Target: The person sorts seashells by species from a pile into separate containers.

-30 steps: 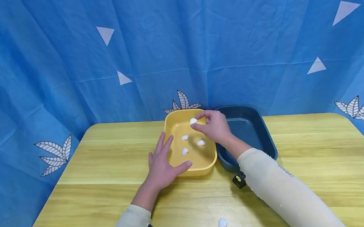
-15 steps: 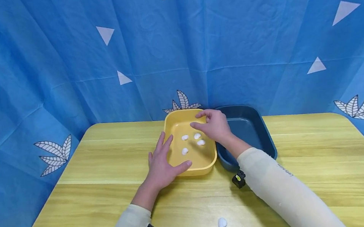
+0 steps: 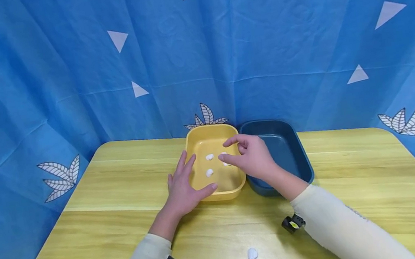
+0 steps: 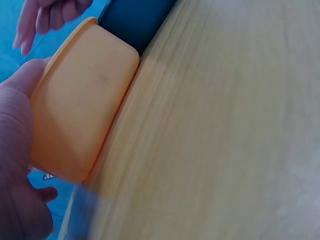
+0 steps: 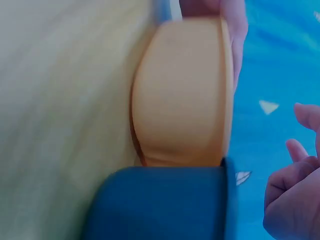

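Several white seashells point(image 3: 209, 172) lie on the floor of a yellow tray point(image 3: 220, 196); two of them are partly hidden behind my right thumb. Over the tray's right side hovers my right hand point(image 3: 252, 154), thumb and forefinger apart with nothing between them, the other fingers curled in. My left hand point(image 3: 184, 189) rests at the tray's near left corner, fingers spread along the left side and thumb at the near rim. In the left wrist view the yellow tray point(image 4: 87, 100) stands against that thumb. Another seashell point(image 3: 253, 254) lies on the table nearer to me.
A dark blue tray point(image 3: 300, 145) stands right beside the yellow one, partly behind my right wrist. Both stand near the far edge of the wooden table point(image 3: 359, 179). A blue curtain point(image 3: 278, 41) with white prints hangs behind it.
My right hand has let go of a seashell, which dropped into the yellow tray. That hand has then shifted a little toward me and to the right. The left hand has stayed put.
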The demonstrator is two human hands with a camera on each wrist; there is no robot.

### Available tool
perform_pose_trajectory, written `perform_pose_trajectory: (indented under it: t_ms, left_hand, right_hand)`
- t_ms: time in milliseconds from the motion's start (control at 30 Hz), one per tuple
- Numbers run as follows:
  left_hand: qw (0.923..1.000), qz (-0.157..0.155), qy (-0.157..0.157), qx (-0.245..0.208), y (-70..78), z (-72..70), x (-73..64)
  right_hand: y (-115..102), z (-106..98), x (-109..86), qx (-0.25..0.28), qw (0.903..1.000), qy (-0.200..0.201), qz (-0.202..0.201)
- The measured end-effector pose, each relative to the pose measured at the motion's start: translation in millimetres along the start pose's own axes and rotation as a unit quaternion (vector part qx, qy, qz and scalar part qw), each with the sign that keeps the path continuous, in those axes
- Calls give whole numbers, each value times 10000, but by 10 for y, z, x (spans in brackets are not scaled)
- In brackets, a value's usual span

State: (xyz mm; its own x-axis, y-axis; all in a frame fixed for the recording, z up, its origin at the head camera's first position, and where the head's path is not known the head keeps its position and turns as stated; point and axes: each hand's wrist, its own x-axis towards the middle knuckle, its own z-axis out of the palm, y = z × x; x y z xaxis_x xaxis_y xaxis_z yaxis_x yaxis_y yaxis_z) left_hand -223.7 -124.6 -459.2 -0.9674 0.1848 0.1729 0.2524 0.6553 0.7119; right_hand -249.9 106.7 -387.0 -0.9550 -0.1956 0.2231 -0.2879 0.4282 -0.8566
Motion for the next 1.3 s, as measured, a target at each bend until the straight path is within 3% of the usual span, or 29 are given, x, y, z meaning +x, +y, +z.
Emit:
perform_pose_trajectory:
  t_ms: [267, 567, 900, 1167, 1300]
  left_hand:
    - [10000, -13, 18, 5, -20, 5, -4]
    - [10000, 29, 56, -28, -46, 18, 2]
    - [10000, 4, 40, -27, -30, 13, -1]
    - [10000, 12, 35, -59, -40, 12, 4]
    - [10000, 3, 30, -72, -41, 13, 7]
  right_hand:
    - [-99, -121, -562, 13, 9985, -401, -362]
    - [-82, -175, -977, 36, 9935, -969, -593]
    - [37, -212, -1264, 10, 9815, -1771, -730]
    - [208, -187, -1390, -229, 9586, -2828, -237]
    - [288, -148, -1417, -307, 9505, -3088, -173]
